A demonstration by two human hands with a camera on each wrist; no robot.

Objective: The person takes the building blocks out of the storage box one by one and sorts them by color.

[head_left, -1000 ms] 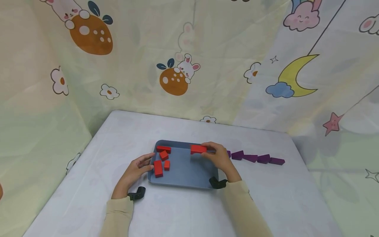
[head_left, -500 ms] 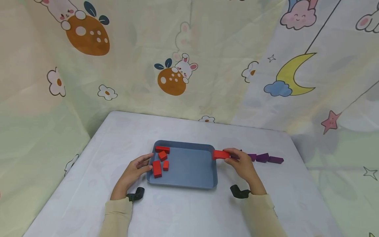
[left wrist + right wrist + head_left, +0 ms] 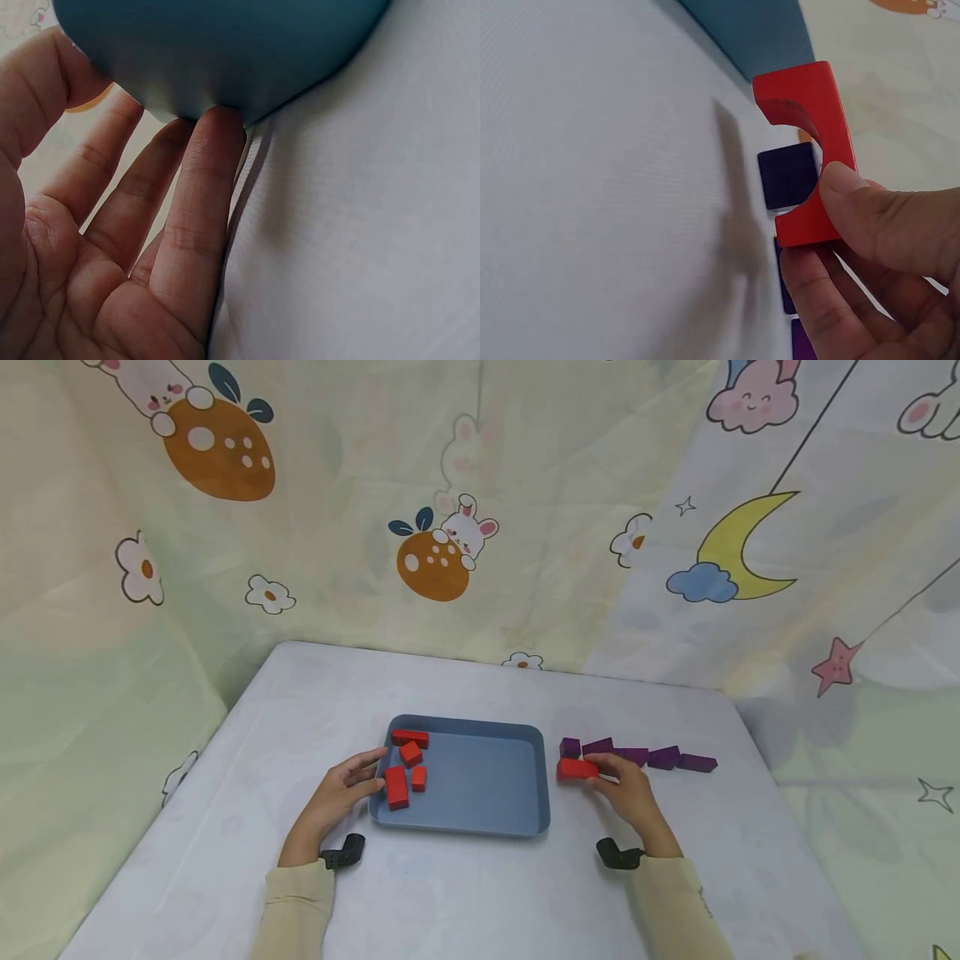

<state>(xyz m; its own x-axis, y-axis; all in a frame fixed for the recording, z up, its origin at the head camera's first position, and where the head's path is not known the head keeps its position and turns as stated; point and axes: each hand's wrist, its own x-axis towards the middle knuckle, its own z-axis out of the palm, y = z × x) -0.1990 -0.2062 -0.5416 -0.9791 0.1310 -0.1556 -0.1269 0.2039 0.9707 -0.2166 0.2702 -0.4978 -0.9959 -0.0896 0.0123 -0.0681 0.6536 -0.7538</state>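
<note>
In the head view my right hand pinches a red arch block between thumb and fingers, just right of the blue-grey tray. The right wrist view shows the block's curved cutout, with the block held above the white surface. My left hand is at the tray's left side. In the left wrist view its fairly straight fingers touch the tray's outer wall. Several red blocks lie in the tray's left part, among them a tall rectangular one and a small cube-like one.
Behind the held block, a row of purple blocks runs rightward, from a cube-like block to a flat block. They rest on the white-covered table. A patterned cloth hangs behind the table.
My right hand has carried the red arch block from over the tray, rightward past its rim, then slightly nearer in front of the purple row. The left hand keeps its place at the tray.
</note>
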